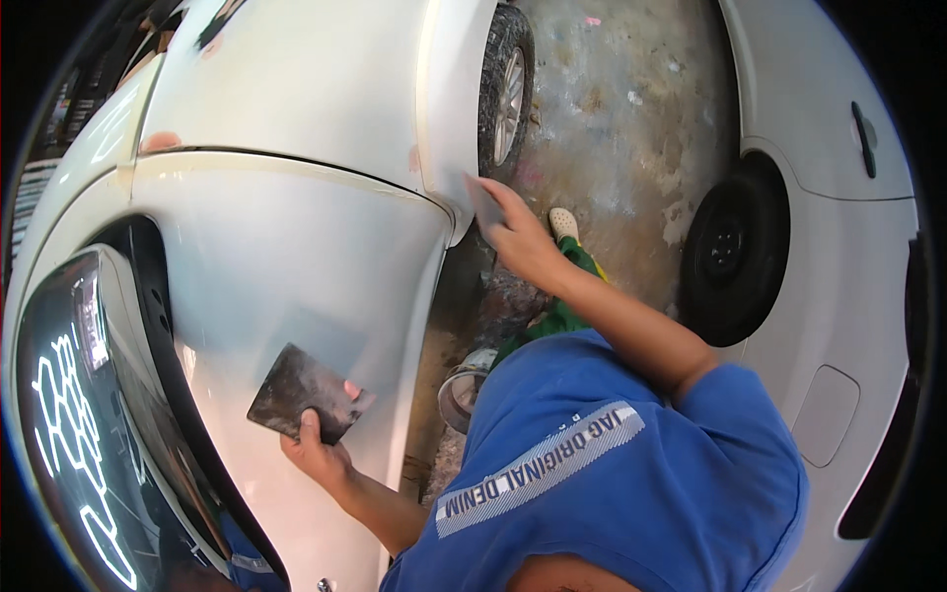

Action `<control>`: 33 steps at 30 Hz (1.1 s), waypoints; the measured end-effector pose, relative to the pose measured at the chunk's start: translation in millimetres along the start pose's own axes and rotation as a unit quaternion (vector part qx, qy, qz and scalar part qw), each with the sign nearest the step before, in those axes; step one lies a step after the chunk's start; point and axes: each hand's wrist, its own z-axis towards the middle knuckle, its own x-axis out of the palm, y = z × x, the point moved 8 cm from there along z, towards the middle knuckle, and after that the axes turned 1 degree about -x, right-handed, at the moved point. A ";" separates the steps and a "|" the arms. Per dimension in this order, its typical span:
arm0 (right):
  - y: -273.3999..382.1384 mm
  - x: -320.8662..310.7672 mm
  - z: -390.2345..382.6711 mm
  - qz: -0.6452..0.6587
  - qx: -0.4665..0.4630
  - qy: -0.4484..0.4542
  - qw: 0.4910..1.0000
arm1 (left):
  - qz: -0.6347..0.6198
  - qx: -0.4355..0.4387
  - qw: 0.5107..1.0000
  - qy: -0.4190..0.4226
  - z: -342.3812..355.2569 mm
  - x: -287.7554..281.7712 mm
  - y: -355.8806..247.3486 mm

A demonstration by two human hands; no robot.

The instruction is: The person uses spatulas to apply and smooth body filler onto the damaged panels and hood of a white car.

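My left hand (318, 458) grips the lower edge of a dark, smeared square mixing board (296, 383), its thumb on top. A small dab of pink putty (352, 390) sits near the board's right corner. The board is over the pale car panel (286, 217). In the closed fingers of my right hand (528, 245) is a thin, flat putty spreader (483, 202), slightly blurred. It is at the panel's outer edge, beside the front wheel; whether it touches the panel I cannot tell. Pinkish putty patches (163, 142) show along the panel seam.
Left lies the car's dark glass (69, 395), reflecting bright lights. Ahead is the wheel (508, 99). A second pale car (819, 237) with a dark wheel (735, 247) stands on the right. Between them runs a stained floor (621, 118). A round metal can (459, 400) is beside my body.
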 end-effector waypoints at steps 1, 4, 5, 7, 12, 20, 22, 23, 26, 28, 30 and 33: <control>3.1 -13.4 -12.7 -0.001 0.005 0.012 1.000 | -0.017 -0.004 1.000 0.012 -1.6 11.1 7.5; 42.9 -47.4 -49.4 -0.018 0.003 0.049 0.999 | -0.083 -0.130 0.988 0.013 -14.4 70.1 54.5; 61.8 -52.7 -59.7 -0.062 -0.036 0.056 0.996 | -0.126 -0.172 0.976 0.035 -21.2 102.9 68.9; 98.2 -60.7 -80.1 -0.147 -0.112 0.065 0.981 | -0.202 -0.214 0.948 0.123 -31.1 168.3 86.5; 157.3 -54.4 -123.9 -0.191 -0.244 0.133 0.941 | -0.342 -0.312 0.855 0.235 -48.7 264.1 64.0; 130.3 -84.8 -101.0 -0.433 -0.306 0.228 0.817 | -0.353 -0.310 0.870 0.148 -54.7 261.8 75.0; 131.9 -102.8 -83.2 -0.492 -0.324 0.225 0.776 | -0.346 -0.254 0.896 0.114 -47.2 253.6 60.9; 136.2 -110.1 -75.1 -0.512 -0.339 0.208 0.762 | -0.317 -0.203 0.922 0.088 -42.0 248.6 48.6; 167.9 -112.6 -58.6 -0.527 -0.405 0.196 0.721 | -0.182 -0.070 0.980 0.039 -36.0 240.1 28.7; 191.7 -108.5 -50.0 -0.514 -0.458 0.208 0.695 | -0.111 -0.027 0.993 0.012 -35.7 248.4 9.1; 206.9 -112.1 -39.4 -0.505 -0.483 0.232 0.677 | -0.095 -0.012 0.995 -0.023 -41.1 259.8 -4.4; 212.2 -129.6 -21.9 -0.494 -0.516 0.262 0.650 | -0.108 0.001 0.992 -0.066 -51.5 281.5 -17.6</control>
